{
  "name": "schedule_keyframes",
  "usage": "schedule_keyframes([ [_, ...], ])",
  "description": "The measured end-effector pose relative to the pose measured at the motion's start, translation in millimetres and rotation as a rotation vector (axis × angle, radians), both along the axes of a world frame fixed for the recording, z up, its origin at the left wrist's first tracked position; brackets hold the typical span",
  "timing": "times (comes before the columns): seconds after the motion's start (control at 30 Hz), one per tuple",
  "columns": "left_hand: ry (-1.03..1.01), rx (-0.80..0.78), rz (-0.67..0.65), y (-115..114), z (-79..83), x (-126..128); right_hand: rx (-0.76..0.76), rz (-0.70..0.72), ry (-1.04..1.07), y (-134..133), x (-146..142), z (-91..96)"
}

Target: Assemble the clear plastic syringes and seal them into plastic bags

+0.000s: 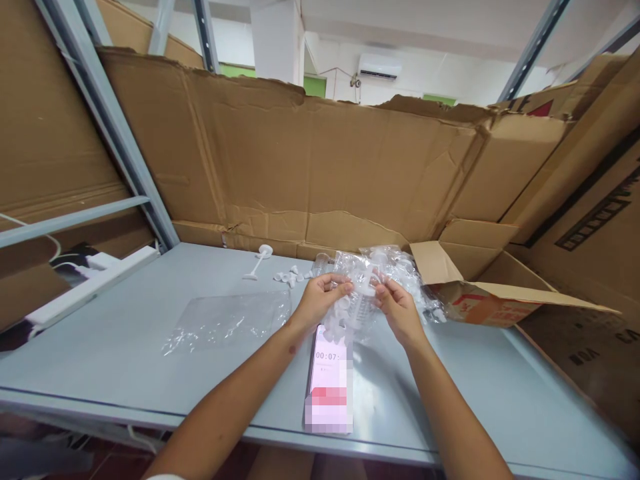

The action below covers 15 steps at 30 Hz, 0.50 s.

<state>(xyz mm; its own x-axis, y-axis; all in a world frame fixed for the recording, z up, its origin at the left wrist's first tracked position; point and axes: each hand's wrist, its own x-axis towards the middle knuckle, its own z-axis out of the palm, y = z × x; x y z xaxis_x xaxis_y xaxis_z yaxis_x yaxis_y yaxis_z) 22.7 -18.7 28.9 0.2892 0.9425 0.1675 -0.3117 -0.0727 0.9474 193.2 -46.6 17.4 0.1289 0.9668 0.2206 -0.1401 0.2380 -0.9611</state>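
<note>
Between my hands is a clear plastic container with a white top (366, 288), ribbed or marked lower down; its exact kind is hard to make out. My left hand (324, 297) pinches at its left side, thumb and fingers together. On the other side, my right hand (399, 308) closes its fingertips on the white part. Small white plastic pieces (336, 325) show just beneath, near the top of a phone (327, 380) with a running timer. Behind the hands lies a clear plastic bag (410, 267) of similar clear and white parts.
A flat clear bag (230, 320) lies left on the grey table (125, 360). Farther back are a white rod with disc ends (257, 262) and several small white caps (291, 276). An open cardboard box (493, 303) stands right, a power strip (95, 287) left. Cardboard (320, 160) walls the back.
</note>
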Motion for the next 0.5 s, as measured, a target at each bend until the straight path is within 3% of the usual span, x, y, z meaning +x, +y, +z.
schedule_keyframes([
  [0.17,-0.078,0.022,0.101,-4.7,4.3,2.7,0.075,0.049,0.036,1.8,-9.0,-5.1],
  [0.3,-0.120,0.011,0.063,-6.5,2.4,1.2,-0.016,0.092,0.000,-0.6,-13.9,-4.4],
  [0.5,-0.079,-0.007,0.030,-6.1,5.3,-4.4,-0.032,0.123,0.083,-5.8,-17.7,3.9],
])
